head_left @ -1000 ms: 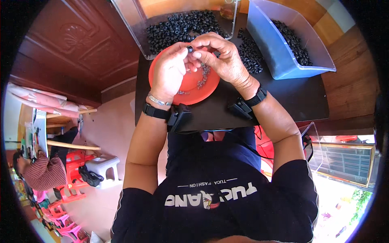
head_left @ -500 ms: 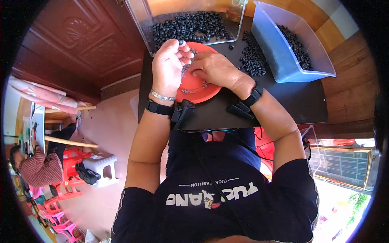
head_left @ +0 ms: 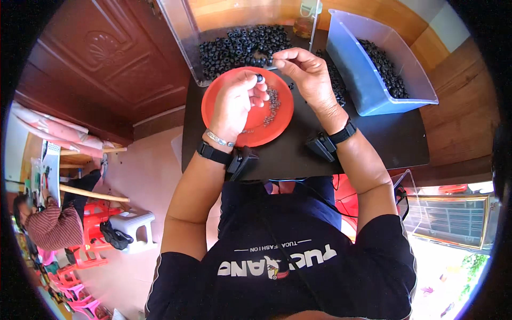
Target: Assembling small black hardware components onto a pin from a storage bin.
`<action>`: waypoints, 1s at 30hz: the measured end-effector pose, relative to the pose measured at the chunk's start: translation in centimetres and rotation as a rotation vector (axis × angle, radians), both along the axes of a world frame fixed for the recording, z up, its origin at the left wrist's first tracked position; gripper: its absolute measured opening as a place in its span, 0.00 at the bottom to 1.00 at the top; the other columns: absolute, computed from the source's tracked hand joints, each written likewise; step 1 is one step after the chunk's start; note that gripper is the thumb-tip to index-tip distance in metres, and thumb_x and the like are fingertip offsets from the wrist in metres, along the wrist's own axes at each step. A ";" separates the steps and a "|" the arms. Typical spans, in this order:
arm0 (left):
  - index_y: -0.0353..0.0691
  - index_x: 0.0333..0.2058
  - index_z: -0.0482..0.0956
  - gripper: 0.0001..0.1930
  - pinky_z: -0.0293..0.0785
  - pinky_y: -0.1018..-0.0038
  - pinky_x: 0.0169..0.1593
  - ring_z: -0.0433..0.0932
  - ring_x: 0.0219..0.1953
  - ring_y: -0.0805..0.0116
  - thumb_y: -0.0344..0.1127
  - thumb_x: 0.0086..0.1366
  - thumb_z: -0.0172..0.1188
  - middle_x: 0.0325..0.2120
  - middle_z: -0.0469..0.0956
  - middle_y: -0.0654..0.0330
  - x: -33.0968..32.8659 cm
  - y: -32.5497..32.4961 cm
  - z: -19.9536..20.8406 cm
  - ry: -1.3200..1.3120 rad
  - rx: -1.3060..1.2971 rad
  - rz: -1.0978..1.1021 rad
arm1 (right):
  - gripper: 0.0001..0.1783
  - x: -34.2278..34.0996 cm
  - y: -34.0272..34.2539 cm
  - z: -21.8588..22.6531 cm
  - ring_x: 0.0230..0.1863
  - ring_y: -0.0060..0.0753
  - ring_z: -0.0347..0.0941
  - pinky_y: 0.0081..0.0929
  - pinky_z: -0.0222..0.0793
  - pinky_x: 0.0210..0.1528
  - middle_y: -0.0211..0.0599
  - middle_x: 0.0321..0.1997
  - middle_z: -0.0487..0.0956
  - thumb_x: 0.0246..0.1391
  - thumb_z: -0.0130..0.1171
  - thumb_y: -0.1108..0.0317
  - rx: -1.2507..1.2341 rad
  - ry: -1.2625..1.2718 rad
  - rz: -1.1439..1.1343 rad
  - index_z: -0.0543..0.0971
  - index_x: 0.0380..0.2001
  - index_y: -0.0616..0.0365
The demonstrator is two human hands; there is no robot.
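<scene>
Over the orange-red plate (head_left: 220, 87), my left hand (head_left: 234, 104) is closed with a small round black piece (head_left: 260, 78) pinched between thumb and forefinger. My right hand (head_left: 306, 77) is raised beyond the plate's right side, its thumb and forefinger pressed together. Whatever sits between those fingertips is too small to make out. Small silvery metal pieces (head_left: 273, 104) lie scattered on the right part of the plate. Behind it, a clear plastic bin (head_left: 188, 48) holds a heap of black ring-shaped pieces (head_left: 240, 45).
At the back right of the dark table (head_left: 386, 138) stands a translucent blue bin (head_left: 368, 96) with small black parts. More black parts (head_left: 337, 88) lie beside it. Off to the left are a white stool (head_left: 133, 224), red stools and another person (head_left: 56, 226).
My right hand has lifted off the plate and moved to the right and away from me. My left hand has shifted slightly right and nearer, still pinching the black piece.
</scene>
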State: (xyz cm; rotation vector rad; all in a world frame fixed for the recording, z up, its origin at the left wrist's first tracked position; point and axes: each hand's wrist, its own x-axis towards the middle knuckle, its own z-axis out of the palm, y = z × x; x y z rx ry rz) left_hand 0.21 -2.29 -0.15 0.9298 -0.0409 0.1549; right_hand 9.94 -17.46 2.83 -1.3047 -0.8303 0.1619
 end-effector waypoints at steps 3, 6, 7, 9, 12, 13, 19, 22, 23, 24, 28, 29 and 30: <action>0.37 0.33 0.73 0.07 0.69 0.78 0.31 0.76 0.28 0.70 0.35 0.62 0.51 0.28 0.76 0.60 0.2 -0.1 -0.1 -0.024 0.018 -0.039 | 0.06 -1.0 0.2 0.0 0.37 0.17 0.72 0.17 0.70 0.42 0.27 0.35 0.78 0.53 0.57 0.76 0.034 0.004 0.088 0.78 0.36 0.60; 0.36 0.34 0.73 0.08 0.69 0.78 0.31 0.75 0.28 0.70 0.34 0.63 0.50 0.28 0.76 0.60 0.2 -0.3 0.2 -0.031 0.026 -0.048 | 0.06 -1.5 0.5 -0.2 0.34 0.18 0.73 0.19 0.72 0.38 0.28 0.33 0.77 0.54 0.56 0.76 0.010 -0.037 0.148 0.77 0.36 0.61; 0.36 0.34 0.73 0.08 0.69 0.78 0.31 0.75 0.28 0.70 0.34 0.63 0.50 0.28 0.76 0.60 0.1 -0.4 0.4 -0.031 0.027 -0.049 | 0.06 -1.5 0.6 -0.4 0.33 0.19 0.73 0.19 0.72 0.37 0.29 0.33 0.76 0.54 0.55 0.76 -0.010 -0.062 0.167 0.76 0.36 0.62; 0.36 0.34 0.73 0.08 0.69 0.79 0.31 0.75 0.28 0.71 0.35 0.63 0.50 0.27 0.75 0.60 -0.2 -0.5 0.6 -0.024 0.043 -0.030 | 0.06 -1.4 0.5 -0.6 0.32 0.21 0.73 0.20 0.73 0.37 0.31 0.33 0.75 0.55 0.55 0.77 -0.012 -0.066 0.172 0.76 0.37 0.63; 0.36 0.34 0.73 0.08 0.68 0.80 0.31 0.75 0.28 0.72 0.35 0.63 0.49 0.27 0.75 0.61 -0.3 -0.7 0.8 -0.035 0.035 -0.037 | 0.06 -1.6 0.3 -0.4 0.34 0.21 0.73 0.20 0.72 0.39 0.32 0.34 0.75 0.54 0.56 0.77 0.027 0.001 0.246 0.76 0.36 0.62; 0.36 0.34 0.73 0.08 0.68 0.80 0.31 0.75 0.28 0.72 0.35 0.63 0.49 0.27 0.75 0.61 -0.2 -0.6 0.7 -0.031 0.033 -0.035 | 0.07 -1.7 0.4 -0.5 0.36 0.22 0.73 0.21 0.71 0.41 0.32 0.35 0.75 0.52 0.57 0.77 0.033 -0.030 0.246 0.77 0.36 0.62; 0.38 0.34 0.72 0.08 0.69 0.79 0.31 0.75 0.28 0.72 0.36 0.64 0.49 0.27 0.74 0.62 -0.2 -0.4 0.5 -0.041 -0.018 0.012 | 0.10 -2.6 0.7 -0.1 0.41 0.23 0.72 0.22 0.67 0.46 0.32 0.38 0.75 0.46 0.62 0.78 -0.014 -0.244 0.124 0.77 0.34 0.59; 0.39 0.34 0.71 0.07 0.70 0.79 0.31 0.75 0.29 0.71 0.36 0.64 0.49 0.27 0.75 0.62 -0.2 -0.5 0.7 -0.030 0.014 0.005 | 0.10 -2.0 0.5 -0.4 0.41 0.24 0.72 0.22 0.67 0.46 0.32 0.39 0.75 0.46 0.62 0.79 -0.041 -0.297 0.065 0.77 0.34 0.59; 0.39 0.34 0.71 0.07 0.70 0.78 0.31 0.76 0.29 0.71 0.36 0.64 0.49 0.27 0.75 0.62 -0.2 -0.6 1.0 -0.025 0.006 0.002 | 0.10 -1.9 0.4 -0.4 0.41 0.24 0.72 0.22 0.68 0.46 0.32 0.40 0.75 0.46 0.62 0.79 -0.065 -0.314 0.036 0.77 0.34 0.59; 0.39 0.34 0.71 0.07 0.70 0.78 0.32 0.76 0.29 0.71 0.36 0.64 0.50 0.28 0.75 0.62 -0.2 -0.6 1.1 -0.019 -0.003 -0.001 | 0.10 -1.8 0.3 -0.4 0.41 0.24 0.72 0.22 0.68 0.46 0.32 0.40 0.75 0.46 0.62 0.79 -0.065 -0.314 0.030 0.77 0.34 0.59; 0.37 0.36 0.71 0.09 0.70 0.77 0.32 0.76 0.29 0.69 0.36 0.64 0.49 0.29 0.76 0.60 0.0 -0.2 0.7 -0.062 -0.025 -0.057 | 0.09 -2.3 0.0 0.2 0.41 0.24 0.72 0.22 0.69 0.46 0.33 0.39 0.75 0.48 0.59 0.80 0.003 -0.090 0.218 0.77 0.35 0.60; 0.36 0.38 0.71 0.11 0.70 0.76 0.32 0.76 0.30 0.68 0.37 0.64 0.48 0.29 0.76 0.60 -0.2 -0.4 0.8 -0.055 -0.039 -0.069 | 0.09 -2.1 0.2 -0.1 0.41 0.24 0.72 0.22 0.69 0.46 0.34 0.40 0.75 0.49 0.59 0.80 0.003 -0.163 0.188 0.77 0.35 0.60; 0.35 0.39 0.71 0.12 0.70 0.75 0.33 0.76 0.30 0.67 0.38 0.65 0.47 0.29 0.76 0.59 -0.4 -0.5 1.0 -0.047 -0.052 -0.082 | 0.09 -2.0 0.2 0.0 0.41 0.24 0.72 0.23 0.69 0.45 0.34 0.40 0.75 0.49 0.59 0.80 0.002 -0.178 0.190 0.77 0.35 0.60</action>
